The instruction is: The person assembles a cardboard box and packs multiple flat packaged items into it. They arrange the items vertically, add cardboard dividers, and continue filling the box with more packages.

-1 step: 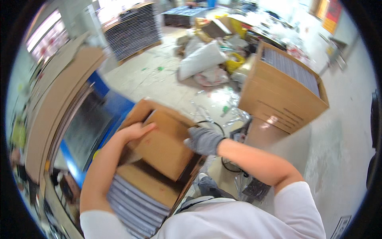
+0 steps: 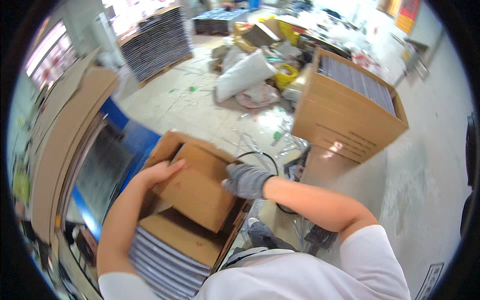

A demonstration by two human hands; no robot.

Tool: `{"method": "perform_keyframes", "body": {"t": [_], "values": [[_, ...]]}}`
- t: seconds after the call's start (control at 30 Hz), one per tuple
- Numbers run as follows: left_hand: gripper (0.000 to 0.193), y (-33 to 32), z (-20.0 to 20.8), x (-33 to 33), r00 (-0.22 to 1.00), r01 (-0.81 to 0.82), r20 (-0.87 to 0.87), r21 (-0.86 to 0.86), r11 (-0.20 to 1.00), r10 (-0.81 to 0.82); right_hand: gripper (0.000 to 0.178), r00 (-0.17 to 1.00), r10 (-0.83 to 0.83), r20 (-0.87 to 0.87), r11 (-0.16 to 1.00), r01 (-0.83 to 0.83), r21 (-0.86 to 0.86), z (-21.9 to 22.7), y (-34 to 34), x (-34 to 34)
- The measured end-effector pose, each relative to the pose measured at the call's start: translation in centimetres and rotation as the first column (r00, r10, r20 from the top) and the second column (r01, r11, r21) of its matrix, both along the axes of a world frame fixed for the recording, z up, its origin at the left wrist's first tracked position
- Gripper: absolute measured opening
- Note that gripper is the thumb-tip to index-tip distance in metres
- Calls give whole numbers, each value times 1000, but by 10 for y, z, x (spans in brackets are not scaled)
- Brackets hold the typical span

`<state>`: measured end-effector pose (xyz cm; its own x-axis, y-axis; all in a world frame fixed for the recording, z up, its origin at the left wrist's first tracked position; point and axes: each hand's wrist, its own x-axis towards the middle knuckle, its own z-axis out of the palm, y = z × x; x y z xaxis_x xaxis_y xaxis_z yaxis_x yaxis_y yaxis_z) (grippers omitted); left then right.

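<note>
Left hand and right hand, shifted leftward in view, flank cardboard.

A bright window sits in the pale wall at ten o'clock, with a glaring opening at eleven. The pale floor spreads toward eleven, flecked with green scraps. A cluttered table stands at one o'clock; a red-and-orange poster hangs at two.
</note>
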<state>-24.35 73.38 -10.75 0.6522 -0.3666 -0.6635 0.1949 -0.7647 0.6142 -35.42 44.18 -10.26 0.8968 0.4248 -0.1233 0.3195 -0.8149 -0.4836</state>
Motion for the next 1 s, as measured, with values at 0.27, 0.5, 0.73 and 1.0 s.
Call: {"method": "perform_keyframes", "body": {"t": [0.27, 0.5, 0.73, 1.0], "values": [[75, -17, 14, -12, 932, -258, -285, -92, 962, 223, 41, 983, -56, -173, 998, 52, -26, 17, -2, -3], [69, 5, 10, -44, 856, -361, -460, -206, 909, 235, 62, 994, -99, 50, 994, 101, -51, 7, 14, -6], [87, 36, 21, -51, 993, -103, -103, -475, 874, 61, 101, 969, 142, -201, 985, -119, 123, 13, 28, 50], [93, 48, 28, -63, 996, -31, 53, -533, 846, 70, 106, 794, 216, -568, 972, -121, 201, 25, 28, 85]]}}
